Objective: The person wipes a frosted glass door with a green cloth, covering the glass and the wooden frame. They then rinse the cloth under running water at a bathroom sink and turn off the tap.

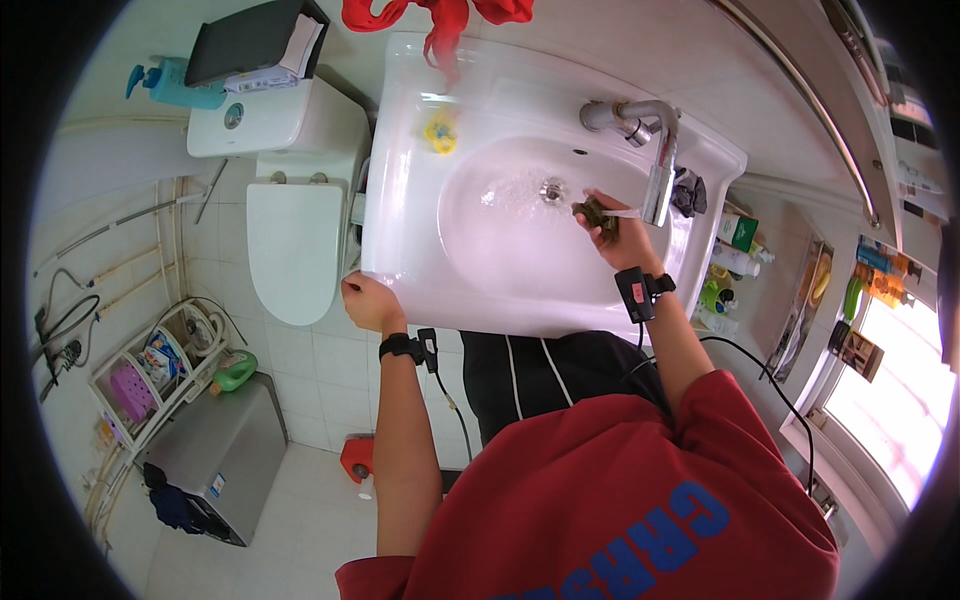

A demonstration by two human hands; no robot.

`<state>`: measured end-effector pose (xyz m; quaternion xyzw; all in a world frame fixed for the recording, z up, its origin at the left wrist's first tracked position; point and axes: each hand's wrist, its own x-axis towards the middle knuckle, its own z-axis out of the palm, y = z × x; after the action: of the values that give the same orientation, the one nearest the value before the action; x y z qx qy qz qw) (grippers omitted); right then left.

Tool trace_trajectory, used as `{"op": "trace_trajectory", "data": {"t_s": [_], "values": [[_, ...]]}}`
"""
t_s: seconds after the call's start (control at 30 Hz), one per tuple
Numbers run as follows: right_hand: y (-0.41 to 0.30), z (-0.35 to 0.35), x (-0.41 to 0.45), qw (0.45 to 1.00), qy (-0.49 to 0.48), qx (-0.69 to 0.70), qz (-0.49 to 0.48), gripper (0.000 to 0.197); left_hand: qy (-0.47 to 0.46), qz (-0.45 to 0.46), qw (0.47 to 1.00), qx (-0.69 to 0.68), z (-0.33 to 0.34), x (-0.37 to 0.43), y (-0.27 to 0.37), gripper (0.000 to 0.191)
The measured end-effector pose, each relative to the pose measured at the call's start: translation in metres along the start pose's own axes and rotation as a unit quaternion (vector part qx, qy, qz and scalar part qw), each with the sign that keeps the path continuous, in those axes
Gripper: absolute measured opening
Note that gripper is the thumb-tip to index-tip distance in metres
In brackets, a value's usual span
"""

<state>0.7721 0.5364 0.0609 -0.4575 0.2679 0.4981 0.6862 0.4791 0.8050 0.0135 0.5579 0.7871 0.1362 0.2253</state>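
My right hand (624, 238) is over the oval bowl of a white ceramic washbasin (517, 262). Its fingers are closed around a small, lumpy olive-brown object (598, 216), whose exact kind I cannot tell. A thin stream of water (622, 214) runs from the chrome faucet (658, 195) onto this object and the fingers. Rippling water spreads near the metal drain (553, 192). My left hand (373, 302) is curled into a fist at the basin's front left corner, with nothing visible in it. Both wrists wear black straps with cabled sensor boxes.
A yellow and blue item (441, 133) lies on the basin's left ledge. Dark crumpled cloth (688, 192) sits right of the faucet. The toilet (295, 251) stands left, with a blue pump bottle (180, 84) on its tank. Red cloth (442, 22) hangs above. A black cable (757, 364) trails right.
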Motion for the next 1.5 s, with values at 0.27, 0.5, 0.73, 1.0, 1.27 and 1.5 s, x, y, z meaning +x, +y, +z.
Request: {"op": "trace_trajectory", "data": {"t_s": [0.27, 0.5, 0.73, 1.0, 1.27, 1.5], "values": [[0.012, 0.003, -0.003, 0.984, -0.077, 0.161, 0.020, 0.021, -0.021, -0.017, 1.000, -0.014, -0.005, -0.002, 0.005, 0.043], [0.002, 0.019, -0.003, 0.974, -0.152, 0.167, 0.013, 0.016, -0.021, -0.019, 1.000, -0.005, -0.007, -0.003, 0.008, 0.043], [-0.003, 0.047, -0.021, 0.981, -0.136, 0.132, -0.026, 0.015, 0.001, -0.011, 1.000, -0.005, -0.003, -0.002, 0.006, 0.036], [-0.009, 0.035, -0.015, 0.981, -0.134, 0.141, 0.018, 0.025, -0.012, -0.019, 1.000, 0.000, -0.004, -0.002, 0.005, 0.040], [-0.014, 0.040, -0.017, 0.986, -0.126, 0.105, 0.030, 0.033, -0.012, -0.019, 1.000, -0.006, -0.004, -0.002, 0.006, 0.042], [-0.006, 0.029, -0.015, 0.982, -0.085, 0.167, 0.036, 0.029, -0.011, -0.024, 1.000, -0.002, -0.003, -0.001, 0.005, 0.042]]}}
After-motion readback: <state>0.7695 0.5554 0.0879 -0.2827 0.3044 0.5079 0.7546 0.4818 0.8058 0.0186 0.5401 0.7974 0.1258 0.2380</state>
